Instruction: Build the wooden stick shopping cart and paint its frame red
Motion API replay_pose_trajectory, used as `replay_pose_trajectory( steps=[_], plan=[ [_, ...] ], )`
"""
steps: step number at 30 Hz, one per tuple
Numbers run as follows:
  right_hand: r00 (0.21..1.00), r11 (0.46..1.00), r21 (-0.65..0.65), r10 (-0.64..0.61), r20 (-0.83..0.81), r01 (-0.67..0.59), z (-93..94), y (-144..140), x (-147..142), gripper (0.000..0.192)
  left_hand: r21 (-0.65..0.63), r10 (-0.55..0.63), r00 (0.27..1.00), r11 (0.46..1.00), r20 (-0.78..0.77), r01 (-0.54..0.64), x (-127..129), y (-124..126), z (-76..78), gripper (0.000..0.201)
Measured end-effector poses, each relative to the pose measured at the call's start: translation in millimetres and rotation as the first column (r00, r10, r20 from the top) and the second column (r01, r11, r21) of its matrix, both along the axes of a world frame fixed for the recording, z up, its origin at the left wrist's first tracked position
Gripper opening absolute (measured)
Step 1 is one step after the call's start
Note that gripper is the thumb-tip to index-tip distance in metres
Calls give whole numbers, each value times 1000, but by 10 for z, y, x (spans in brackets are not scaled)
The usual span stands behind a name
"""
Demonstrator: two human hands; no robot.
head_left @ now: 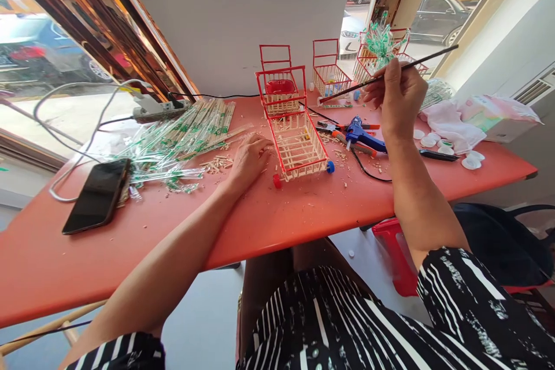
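My right hand (pixel 401 95) is raised above the table's right side, its fingers pinched around a thin dark paintbrush (pixel 427 58). The brush slants, with its reddish tip low on the left. Flat on the table lies my left hand (pixel 250 156), fingers loosely apart, just left of a miniature shopping cart (pixel 301 147) made of small wooden sticks. Red colours this cart's handle and top rails. Its visible wheels are a red cap (pixel 277 181) and a blue cap (pixel 330 167). Behind it stands a second stick cart (pixel 275 56) with a red object (pixel 280 87) at its basket.
Wrapped chopsticks (pixel 191 127) and a phone (pixel 97 196) lie left on the red table (pixel 243 225). A blue glue gun (pixel 362 136), pliers, white caps (pixel 472 159) and a tissue pack (pixel 498 115) are right. More carts (pixel 332 69) stand at the back.
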State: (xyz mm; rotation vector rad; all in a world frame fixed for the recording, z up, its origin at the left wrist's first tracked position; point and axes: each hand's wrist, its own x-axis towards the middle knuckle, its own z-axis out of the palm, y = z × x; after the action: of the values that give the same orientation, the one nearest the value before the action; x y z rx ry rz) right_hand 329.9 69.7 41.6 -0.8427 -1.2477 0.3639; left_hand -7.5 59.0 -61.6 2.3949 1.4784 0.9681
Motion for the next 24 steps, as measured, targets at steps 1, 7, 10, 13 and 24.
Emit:
replay_pose_trajectory(
  steps=[1,7,10,13,24],
  plan=[
    [999,1000,-9,28,25,-27,65,-16,35,46,-2,-1,1000,1000,1,1,3,6,-7,30],
    [983,959,227,-180,34,168,765,53,250,31,-1,-6,999,1000,42,6,36,11,-48,34],
    [963,892,382,-268,11,244,955,374,266,34,-10,-17,997,1000,71,18,52,-3,-53,33],
    [972,956,199,-229,55,214,845,807,103,25,-17,-20,996,1000,89,21,62,-9,-64,31],
    [943,976,-212,27,332,47,147,1684,-649,25,-6,-30,994,1000,107,31,43,-9,-133,30]
  ],
)
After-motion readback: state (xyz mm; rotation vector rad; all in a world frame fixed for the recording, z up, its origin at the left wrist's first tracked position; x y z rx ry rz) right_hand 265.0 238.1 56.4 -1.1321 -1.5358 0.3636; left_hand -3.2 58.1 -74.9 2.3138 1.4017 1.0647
